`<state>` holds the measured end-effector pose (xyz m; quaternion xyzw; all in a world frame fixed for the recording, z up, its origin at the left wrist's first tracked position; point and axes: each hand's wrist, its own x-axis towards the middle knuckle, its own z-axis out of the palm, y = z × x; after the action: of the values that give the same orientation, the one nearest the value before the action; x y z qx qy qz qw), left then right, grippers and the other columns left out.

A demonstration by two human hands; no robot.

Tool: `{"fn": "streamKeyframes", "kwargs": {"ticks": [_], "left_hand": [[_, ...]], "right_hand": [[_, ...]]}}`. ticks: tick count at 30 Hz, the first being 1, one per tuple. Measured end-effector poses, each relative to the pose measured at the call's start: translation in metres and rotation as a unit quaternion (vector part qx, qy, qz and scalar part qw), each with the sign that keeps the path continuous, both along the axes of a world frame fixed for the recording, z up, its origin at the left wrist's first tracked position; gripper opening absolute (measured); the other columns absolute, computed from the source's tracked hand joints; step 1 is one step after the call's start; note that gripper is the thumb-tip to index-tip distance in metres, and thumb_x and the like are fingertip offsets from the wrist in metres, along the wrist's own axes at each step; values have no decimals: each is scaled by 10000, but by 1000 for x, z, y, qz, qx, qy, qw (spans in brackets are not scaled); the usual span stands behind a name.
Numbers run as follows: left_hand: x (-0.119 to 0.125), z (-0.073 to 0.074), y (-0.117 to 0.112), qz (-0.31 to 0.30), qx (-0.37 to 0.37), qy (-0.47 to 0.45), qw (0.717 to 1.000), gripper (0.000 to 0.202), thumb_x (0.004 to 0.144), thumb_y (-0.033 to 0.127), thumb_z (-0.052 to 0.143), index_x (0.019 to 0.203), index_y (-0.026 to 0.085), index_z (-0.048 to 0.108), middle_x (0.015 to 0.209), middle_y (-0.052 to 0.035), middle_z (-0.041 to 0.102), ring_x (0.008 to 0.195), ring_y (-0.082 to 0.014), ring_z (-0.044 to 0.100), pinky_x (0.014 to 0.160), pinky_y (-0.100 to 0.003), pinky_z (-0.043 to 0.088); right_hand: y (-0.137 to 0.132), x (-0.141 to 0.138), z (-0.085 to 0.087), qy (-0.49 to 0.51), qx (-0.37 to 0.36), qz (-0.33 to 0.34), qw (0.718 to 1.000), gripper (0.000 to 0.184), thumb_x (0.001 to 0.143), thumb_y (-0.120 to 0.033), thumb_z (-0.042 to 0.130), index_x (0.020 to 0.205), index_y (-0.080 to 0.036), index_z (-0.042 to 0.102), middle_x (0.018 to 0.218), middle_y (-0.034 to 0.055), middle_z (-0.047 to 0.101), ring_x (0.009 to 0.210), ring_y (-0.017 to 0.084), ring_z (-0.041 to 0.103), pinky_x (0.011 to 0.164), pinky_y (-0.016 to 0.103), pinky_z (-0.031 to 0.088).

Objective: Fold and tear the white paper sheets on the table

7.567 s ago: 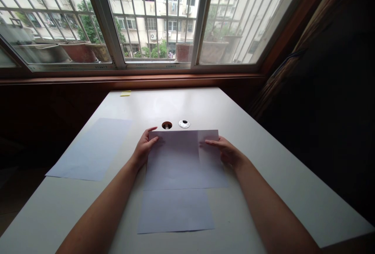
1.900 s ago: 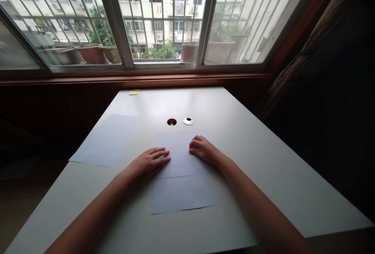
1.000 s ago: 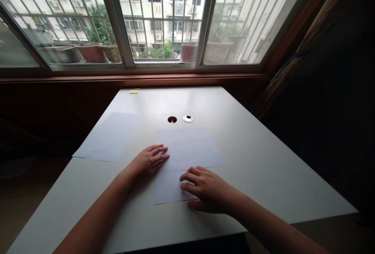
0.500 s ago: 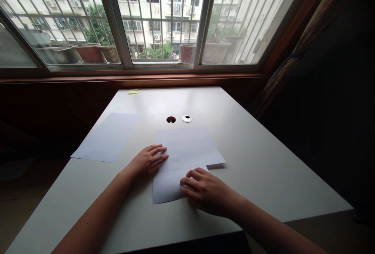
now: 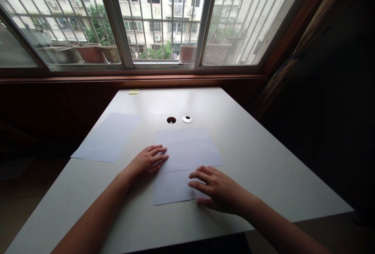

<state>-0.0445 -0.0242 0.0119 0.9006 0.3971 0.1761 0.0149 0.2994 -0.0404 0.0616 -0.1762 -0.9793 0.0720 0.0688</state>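
Observation:
A white sheet of paper [image 5: 187,148] lies on the table in front of me. A line crosses it, setting off a lower strip [image 5: 172,189] nearest me; I cannot tell whether this is a crease or a split. My left hand [image 5: 149,160] rests with its fingers spread on the paper's left edge. Over the right part of the lower strip is my right hand [image 5: 213,189], fingers apart and slightly curled, with nothing seen in it. It hides the strip's right end.
Another white sheet [image 5: 107,138] lies at the table's left edge. Beyond the papers are a round hole [image 5: 171,120] and a silvery round cover [image 5: 186,119]. A yellow piece [image 5: 133,92] sits by the far edge of the white table [image 5: 263,168], below a barred window.
My right hand has shifted a little to the right and its fingers have spread. The paper's raised right edge now lies flatter. My left hand has stayed put.

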Motion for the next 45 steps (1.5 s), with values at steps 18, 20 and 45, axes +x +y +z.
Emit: {"fn": "streamKeyframes", "kwargs": {"ticks": [18,20,45], "left_hand": [[7,0,5,-8,-7,-6,1000,378,928,219,537,1295,281,601,1379,-38,577,1326,-244,483,1100,-448,458],[7,-1,4,-7,-6,-10,1000,376,930,221,538,1295,283,601,1380,-38,578,1325,-244,485,1101,-448,456],[8,1,4,-7,-23,-13,1000,342,945,228,522,1273,271,606,1390,-31,565,1330,-235,471,1127,-454,421]], "right_hand": [[-8,-23,7,-29,63,36,997,427,940,-174,502,1351,-287,517,1341,85,569,1199,295,480,953,456,408],[-6,-19,3,-17,67,27,997,508,928,-171,523,1414,-308,467,1394,80,537,1248,311,449,991,483,391],[41,22,-30,98,-58,10,993,491,873,-57,509,1323,-235,587,1289,95,641,1196,235,557,983,419,501]]}}
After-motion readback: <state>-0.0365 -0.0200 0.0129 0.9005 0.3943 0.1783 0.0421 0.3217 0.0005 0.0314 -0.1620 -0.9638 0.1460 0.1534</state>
